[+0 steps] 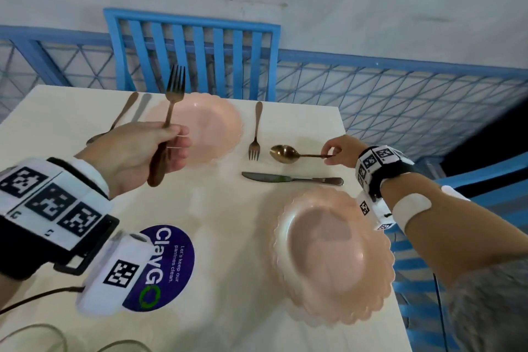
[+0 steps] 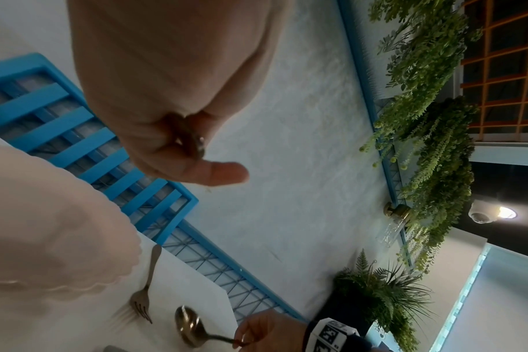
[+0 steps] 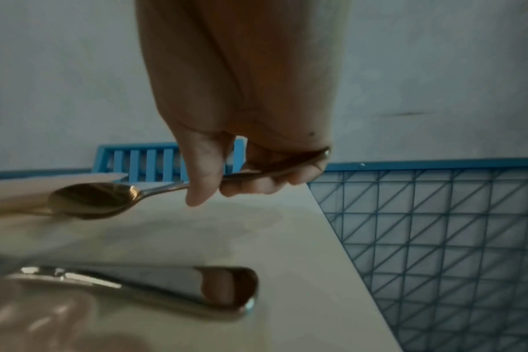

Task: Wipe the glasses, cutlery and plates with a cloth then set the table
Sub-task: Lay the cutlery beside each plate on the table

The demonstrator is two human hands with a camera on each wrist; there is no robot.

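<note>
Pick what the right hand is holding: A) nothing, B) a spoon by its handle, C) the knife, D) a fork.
B: the right hand pinches the handle of the spoon, whose bowl sits low over the table; the knife lies untouched.
</note>
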